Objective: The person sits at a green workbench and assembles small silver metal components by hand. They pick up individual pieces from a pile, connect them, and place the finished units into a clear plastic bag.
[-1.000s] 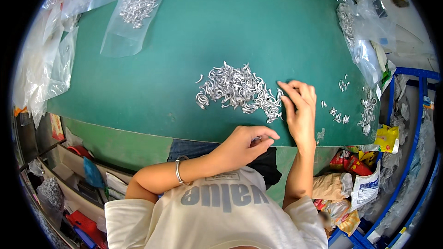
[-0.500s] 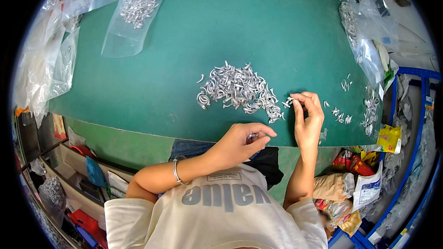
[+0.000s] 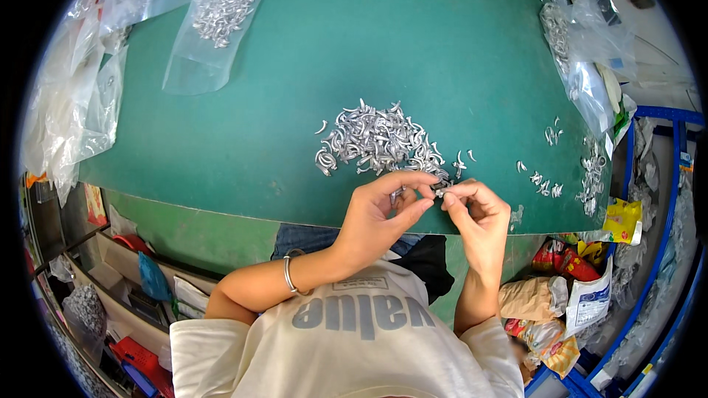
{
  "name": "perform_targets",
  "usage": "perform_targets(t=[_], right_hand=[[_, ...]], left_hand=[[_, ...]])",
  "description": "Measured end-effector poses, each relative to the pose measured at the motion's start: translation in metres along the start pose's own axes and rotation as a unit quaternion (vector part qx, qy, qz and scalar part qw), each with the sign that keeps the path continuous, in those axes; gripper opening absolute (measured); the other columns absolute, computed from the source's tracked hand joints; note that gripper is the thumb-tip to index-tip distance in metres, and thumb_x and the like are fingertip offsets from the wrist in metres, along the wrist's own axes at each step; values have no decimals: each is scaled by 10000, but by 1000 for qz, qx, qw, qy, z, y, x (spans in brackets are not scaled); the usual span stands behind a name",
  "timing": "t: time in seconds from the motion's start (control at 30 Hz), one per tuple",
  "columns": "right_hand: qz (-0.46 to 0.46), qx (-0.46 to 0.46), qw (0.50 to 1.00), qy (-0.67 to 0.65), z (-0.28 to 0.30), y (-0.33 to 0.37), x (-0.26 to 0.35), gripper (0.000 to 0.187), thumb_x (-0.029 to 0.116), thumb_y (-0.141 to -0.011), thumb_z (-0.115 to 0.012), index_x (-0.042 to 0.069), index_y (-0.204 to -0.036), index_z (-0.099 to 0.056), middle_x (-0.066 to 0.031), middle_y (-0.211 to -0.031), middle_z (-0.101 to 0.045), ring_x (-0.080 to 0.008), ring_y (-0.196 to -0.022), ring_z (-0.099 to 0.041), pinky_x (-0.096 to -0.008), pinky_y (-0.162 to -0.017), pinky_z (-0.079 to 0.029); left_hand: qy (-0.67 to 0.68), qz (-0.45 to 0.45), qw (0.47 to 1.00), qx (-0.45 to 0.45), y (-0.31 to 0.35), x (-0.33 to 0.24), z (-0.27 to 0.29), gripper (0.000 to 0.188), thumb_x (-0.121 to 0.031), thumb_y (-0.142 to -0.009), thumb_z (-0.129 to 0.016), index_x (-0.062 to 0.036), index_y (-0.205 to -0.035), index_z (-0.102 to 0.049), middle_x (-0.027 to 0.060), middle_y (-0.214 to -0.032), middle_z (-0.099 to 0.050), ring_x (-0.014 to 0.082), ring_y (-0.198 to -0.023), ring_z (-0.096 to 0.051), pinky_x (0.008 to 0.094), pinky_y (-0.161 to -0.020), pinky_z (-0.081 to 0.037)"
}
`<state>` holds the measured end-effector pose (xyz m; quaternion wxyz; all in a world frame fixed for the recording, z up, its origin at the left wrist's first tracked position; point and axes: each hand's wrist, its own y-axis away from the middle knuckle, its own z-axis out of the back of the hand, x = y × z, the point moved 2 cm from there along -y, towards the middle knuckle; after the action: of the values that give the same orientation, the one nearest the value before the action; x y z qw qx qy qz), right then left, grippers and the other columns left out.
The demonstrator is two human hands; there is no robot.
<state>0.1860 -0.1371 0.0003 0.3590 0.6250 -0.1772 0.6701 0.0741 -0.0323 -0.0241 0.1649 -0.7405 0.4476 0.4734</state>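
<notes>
A heap of small, curved silver metal pieces lies on the green tabletop in front of me. At its near right edge my two hands meet, fingertips almost touching. My right hand pinches a small curved metal piece between thumb and forefinger. Fingers curled, my left hand has some metal pieces inside it; their number is hidden. Two loose pieces rest just beyond the right hand. Farther right are small groups of pieces and a longer strip of them.
A clear plastic bag with many metal pieces lies at the far left. More plastic bags hang over the left edge. Another filled bag is at the far right. Beside the table stand a blue rack and several packages.
My right hand has moved left and nearer to me, meeting my left hand. The left hand has risen slightly toward the heap. Two loose pieces now lie where the right hand was.
</notes>
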Motion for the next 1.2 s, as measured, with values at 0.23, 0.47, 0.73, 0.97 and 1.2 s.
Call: perform_targets(t=[0.23,0.47,0.73,0.97,1.2], right_hand=[[42,16,997,58,-6,5,9,32,-13,-756,-653,8,-778,-643,-25,-693,-615,-89,-646,-500,-228,-568,-349],[95,19,993,63,-10,8,20,23,-17,-768,-653,-16,-763,-631,-52,-675,-606,-124,-648,-518,-251,-597,-396],[108,1,993,41,2,-3,4,47,17,-804,-622,-23,-780,-631,-61,-718,-607,-141,-682,-524,-255,-633,-410],[215,-166,877,396,24,-35,-21,112,-13,-719,-665,0,-826,-631,-103,-832,-580,-237,-783,-520,-332,-713,-423],[196,-119,948,220,9,-14,0,40,-44,-748,-619,-29,-775,-594,-115,-787,-617,-236,-742,-572,-307,-701,-456]], left_hand=[[-50,-26,998,7,2,-2,1,155,41,-804,-612,-3,-950,-643,-6,-819,-553,27,-598,-369,191,-539,-322],[46,69,996,23,2,-7,4,111,-38,-839,-621,27,-928,-637,26,-850,-618,40,-740,-522,184,-629,-430],[152,143,976,56,3,-4,11,94,-42,-860,-572,17,-930,-589,66,-867,-600,84,-735,-524,222,-629,-421],[252,190,939,136,3,1,9,86,-72,-884,-493,-1,-909,-536,67,-852,-568,89,-663,-478,231,-568,-375],[39,136,989,42,3,1,8,141,-75,-885,-549,2,-998,-582,28,-841,-561,59,-665,-470,207,-583,-388]])
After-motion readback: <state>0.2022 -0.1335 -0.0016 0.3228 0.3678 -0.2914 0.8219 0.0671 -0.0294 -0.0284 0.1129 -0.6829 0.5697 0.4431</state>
